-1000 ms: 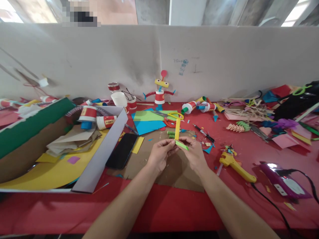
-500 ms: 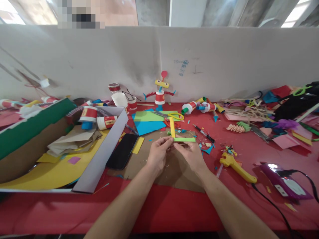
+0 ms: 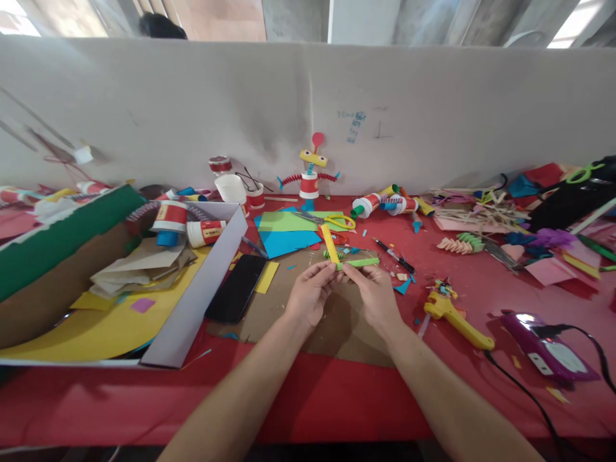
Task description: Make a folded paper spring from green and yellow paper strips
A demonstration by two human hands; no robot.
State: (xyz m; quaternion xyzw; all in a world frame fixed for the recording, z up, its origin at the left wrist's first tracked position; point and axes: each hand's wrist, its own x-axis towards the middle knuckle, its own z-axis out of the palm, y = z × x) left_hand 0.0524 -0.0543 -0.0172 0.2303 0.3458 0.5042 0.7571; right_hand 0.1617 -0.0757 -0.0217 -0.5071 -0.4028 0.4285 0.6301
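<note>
A yellow paper strip (image 3: 330, 242) and a light green paper strip (image 3: 364, 262) meet at a corner, the yellow one leaning up and away, the green one running to the right. My left hand (image 3: 309, 294) pinches that corner between thumb and fingers. Close beside it, my right hand (image 3: 374, 296) is closed on the green strip near the same corner. Both hands are above a brown cardboard sheet (image 3: 269, 317). A small green coiled paper piece (image 3: 333, 255) lies just beyond the strips.
Yellow-handled scissors (image 3: 342, 221) rest on coloured paper behind. To the right lie a craft knife (image 3: 394, 256), a yellow glue gun (image 3: 459, 323) and a purple power box (image 3: 551, 350). A phone (image 3: 237, 289) and an open box (image 3: 197, 301) stand left. A paper-cup robot (image 3: 308, 186) stands at the wall.
The yellow strip has tilted to the left and the green strip's right end has risen slightly. My right thumb has shifted in toward the corner where the strips meet.
</note>
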